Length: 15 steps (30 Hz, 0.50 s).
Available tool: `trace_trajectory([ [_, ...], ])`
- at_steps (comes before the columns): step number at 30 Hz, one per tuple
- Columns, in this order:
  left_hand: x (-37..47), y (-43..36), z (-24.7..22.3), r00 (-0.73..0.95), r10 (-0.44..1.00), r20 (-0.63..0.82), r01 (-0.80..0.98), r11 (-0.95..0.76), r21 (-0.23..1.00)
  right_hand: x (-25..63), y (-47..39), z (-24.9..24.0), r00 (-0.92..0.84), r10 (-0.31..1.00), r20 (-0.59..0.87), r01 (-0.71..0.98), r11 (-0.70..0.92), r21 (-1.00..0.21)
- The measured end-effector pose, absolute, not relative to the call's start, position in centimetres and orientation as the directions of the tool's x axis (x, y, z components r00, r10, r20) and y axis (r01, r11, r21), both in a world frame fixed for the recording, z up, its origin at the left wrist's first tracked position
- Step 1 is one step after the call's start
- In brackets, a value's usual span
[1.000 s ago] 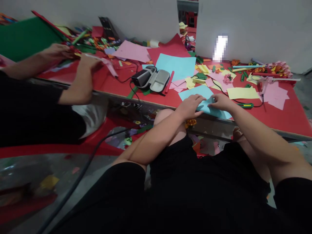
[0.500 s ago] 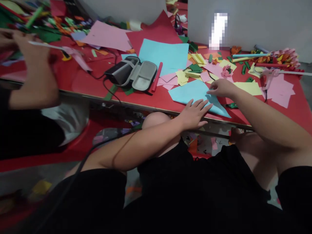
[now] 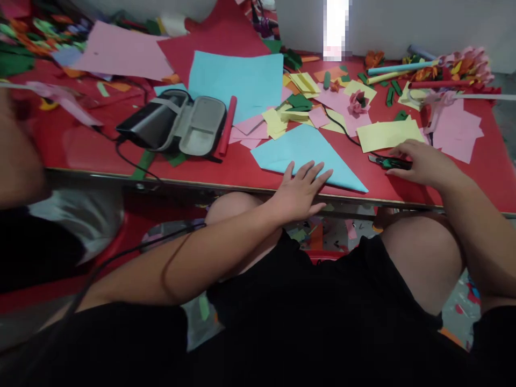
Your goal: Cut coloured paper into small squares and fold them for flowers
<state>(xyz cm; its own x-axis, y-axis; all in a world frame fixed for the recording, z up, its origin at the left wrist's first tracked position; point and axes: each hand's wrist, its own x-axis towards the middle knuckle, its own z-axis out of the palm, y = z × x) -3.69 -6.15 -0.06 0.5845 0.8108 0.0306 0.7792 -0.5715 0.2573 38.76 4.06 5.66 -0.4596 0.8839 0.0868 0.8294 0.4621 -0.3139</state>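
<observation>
A light-blue sheet of paper (image 3: 310, 148), folded to a slanted shape with a sharp right corner, lies at the table's front edge. My left hand (image 3: 300, 188) rests on its near edge, fingers spread and pressing down, thumb apart. To the right of the paper, my right hand (image 3: 423, 164) has its thumb and fingers closed round a green and black utility knife (image 3: 389, 162). The knife's tip points left, and its rear end is hidden in the hand. Just behind that hand is a pale-yellow paper strip (image 3: 387, 134).
On the red table (image 3: 92, 156), an open zip case (image 3: 203, 126) with a dark device stands left of a red paper roll (image 3: 228, 126). Paper scraps and a pink paper flower (image 3: 358, 103) lie behind. Another person's arm (image 3: 18, 161) is at far left.
My right hand has left the folded blue paper and moved right to the utility knife, taking hold of it. My left hand stays on the paper. The view has turned to the right.
</observation>
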Motion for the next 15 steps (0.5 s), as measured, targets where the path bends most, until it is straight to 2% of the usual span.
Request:
trace_trajectory([
  [2, -3.7, -5.9, -0.1, 0.582, 0.813, 0.029, 0.783, -0.569, 0.252, 36.8, 2.8, 6.9, -0.51, 0.858, 0.068, 0.82, 0.508, -0.263],
  [8, -3.5, -5.6, -0.2, 0.58, 0.815, 0.013, 0.783, -0.562, 0.268, 30.8, -0.3, 8.6, -0.735, 0.678, -0.024, 0.619, 0.655, -0.432],
  [12, -3.5, -5.3, -0.5, 0.573, 0.819, 0.039, 0.775, -0.557, 0.299, 29.8, 0.4, 7.2, -0.82, 0.571, -0.048, 0.518, 0.703, -0.487],
  [15, -3.5, -5.0, -0.7, 0.571, 0.819, 0.058, 0.768, -0.558, 0.313, 29.9, 1.5, 6.2, -0.83, 0.556, -0.05, 0.504, 0.708, -0.495],
])
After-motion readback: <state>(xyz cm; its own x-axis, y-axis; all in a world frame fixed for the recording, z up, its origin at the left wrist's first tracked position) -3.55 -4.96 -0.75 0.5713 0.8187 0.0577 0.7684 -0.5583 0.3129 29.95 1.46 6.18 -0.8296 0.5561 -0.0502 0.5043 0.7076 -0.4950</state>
